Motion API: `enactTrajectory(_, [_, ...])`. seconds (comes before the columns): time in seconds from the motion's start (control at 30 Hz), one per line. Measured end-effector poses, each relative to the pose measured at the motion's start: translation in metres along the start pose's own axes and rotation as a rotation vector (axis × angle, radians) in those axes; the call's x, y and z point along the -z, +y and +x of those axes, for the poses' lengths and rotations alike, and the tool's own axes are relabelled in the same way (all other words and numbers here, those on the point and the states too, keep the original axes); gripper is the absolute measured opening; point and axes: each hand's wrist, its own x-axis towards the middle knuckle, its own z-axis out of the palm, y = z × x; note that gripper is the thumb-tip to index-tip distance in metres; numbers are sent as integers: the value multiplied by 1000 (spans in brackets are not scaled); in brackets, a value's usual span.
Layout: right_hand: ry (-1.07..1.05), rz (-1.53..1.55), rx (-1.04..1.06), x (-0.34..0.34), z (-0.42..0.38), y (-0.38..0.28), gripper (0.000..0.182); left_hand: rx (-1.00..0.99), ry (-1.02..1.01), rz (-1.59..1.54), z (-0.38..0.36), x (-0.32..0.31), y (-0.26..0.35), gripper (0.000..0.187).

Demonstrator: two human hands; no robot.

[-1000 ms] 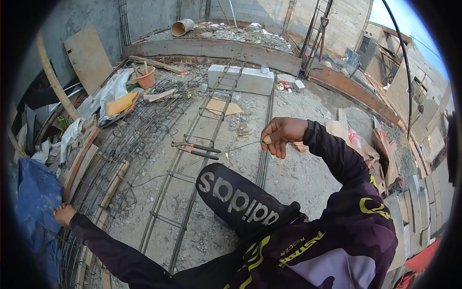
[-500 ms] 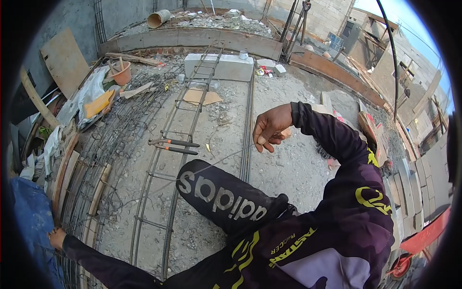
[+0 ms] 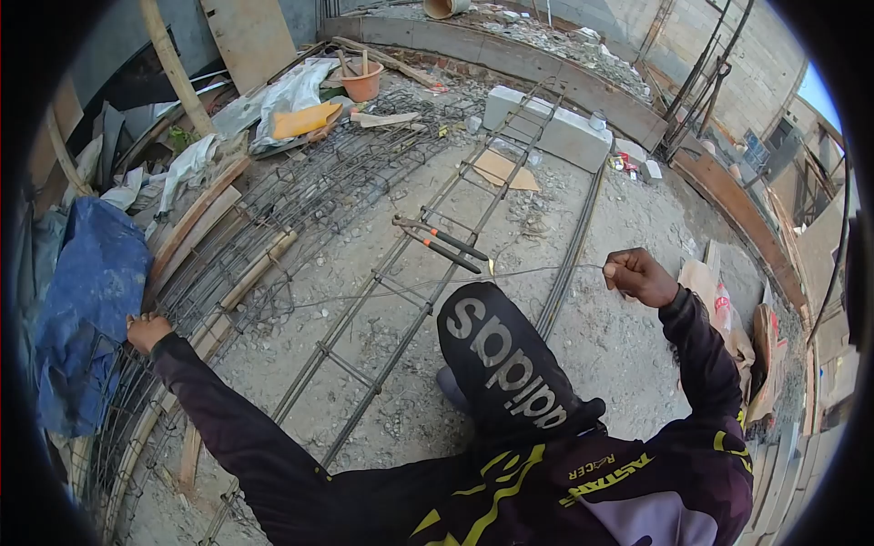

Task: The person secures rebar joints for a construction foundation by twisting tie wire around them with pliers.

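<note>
My right hand point(image 3: 640, 277), out to the right, is closed in a pinch on the end of a thin wire point(image 3: 537, 270). The wire runs leftward above my knee and across a long steel rebar frame point(image 3: 375, 284). Far to the left, my left hand point(image 3: 148, 332) is at the edge of a blue tarp point(image 3: 91, 291), its fingers curled; whether they grip the tarp or something else is not clear. Pincers with black and orange handles point(image 3: 443, 244) lie across the rebar frame, in front of my knee.
A pale block point(image 3: 564, 141) supports the frame's far end. Rebar cages point(image 3: 300, 218) and wooden poles lie on the left. An orange bucket point(image 3: 361, 84) and yellow piece point(image 3: 306, 120) stand farther back. Long bars point(image 3: 583, 218) lie right of the frame.
The view has swung left. My right hand has moved outward and its fingers have closed on the wire, which is now stretched straighter. The left hand remains by the blue tarp.
</note>
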Motion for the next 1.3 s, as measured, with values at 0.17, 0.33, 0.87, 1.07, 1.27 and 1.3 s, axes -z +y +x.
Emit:
enactTrajectory(0.17, [496, 583, 459, -4, 14, 8, 28, 34, 600, 175, 15, -63, -26, 25])
enactTrajectory(0.33, [1118, 1035, 913, 4, 81, -37, 27, 149, 979, 344, 64, -201, -138, 17])
enactTrajectory(0.87, [317, -849, 769, -25, 44, -77, 15, -43, 987, 200, 63, -229, -119, 16])
enactTrajectory(1.07, [-357, -526, 433, -87, -1, -55, 22, -72, 1238, 313, 66, -254, -116, 22])
enactTrajectory(1.27, [-430, -216, 533, -94, -15, -63, 29, -47, 1190, 340, 62, -250, -118, 20])
enactTrajectory(1.3, [-432, -125, 524, -96, -16, -62, 29, -48, 1179, 342, 62, -250, -119, 20])
